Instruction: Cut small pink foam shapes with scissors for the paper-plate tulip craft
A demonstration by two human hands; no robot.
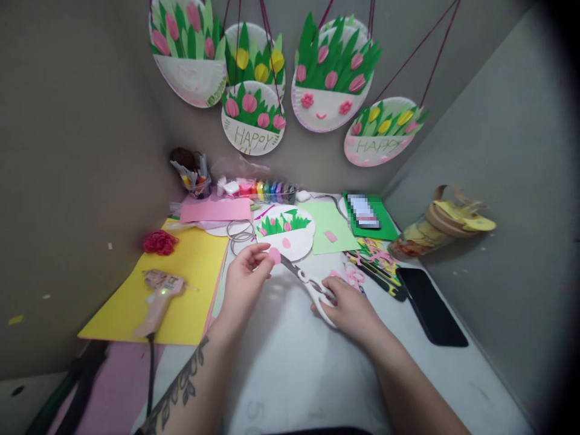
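Between the thumb and fingers of my left hand [251,270] is a small round piece of pink paper [274,255]. My right hand [351,305] grips white-handled scissors [312,289] by the finger loops. Their dark blades point left, with the tips at the edge of the pink paper. Just behind lies a white paper plate [301,240] bearing green paper leaves and small pink tulips, with one pink oval [286,243] on its white part. A wire ring [240,232] sits behind my left hand.
A glue gun [161,299] with a lit light rests on yellow paper [199,302] at left, near magenta yarn [161,242]. Paper scraps [376,257], a black phone [430,305] and a tumbler [428,229] are at right. Decorated plates [335,112] hang behind.
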